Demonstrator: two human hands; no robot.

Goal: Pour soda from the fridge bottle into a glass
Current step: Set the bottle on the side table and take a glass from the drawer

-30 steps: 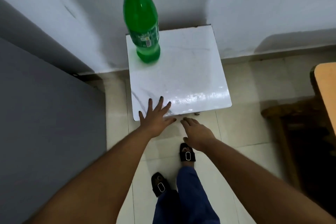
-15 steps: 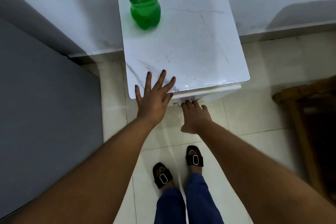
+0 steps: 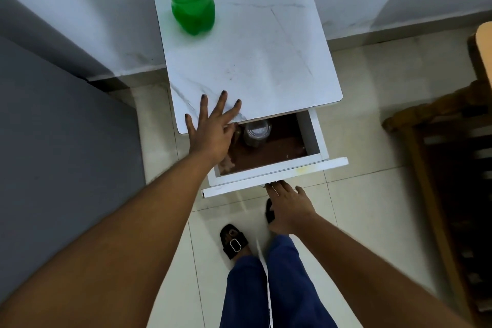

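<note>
A green soda bottle (image 3: 193, 5) stands upright at the back left of a small white marble-topped cabinet (image 3: 255, 53); its cap is out of frame. The cabinet's drawer (image 3: 277, 170) is pulled out, and a clear glass (image 3: 257, 132) stands inside on the brown drawer floor, partly under the top. My left hand (image 3: 213, 128) lies flat, fingers spread, on the front left corner of the top. My right hand (image 3: 286, 204) is under the drawer front, fingers hooked on its handle.
A grey fridge side (image 3: 53, 154) fills the left. White walls meet behind the cabinet. A wooden chair (image 3: 439, 181) and a table edge (image 3: 486, 45) stand at the right. My feet in black sandals (image 3: 234, 243) are on the tiled floor below the drawer.
The drawer, shut before, has been pulled out by my right hand, uncovering the glass. My left hand has stayed pressed on the cabinet top.
</note>
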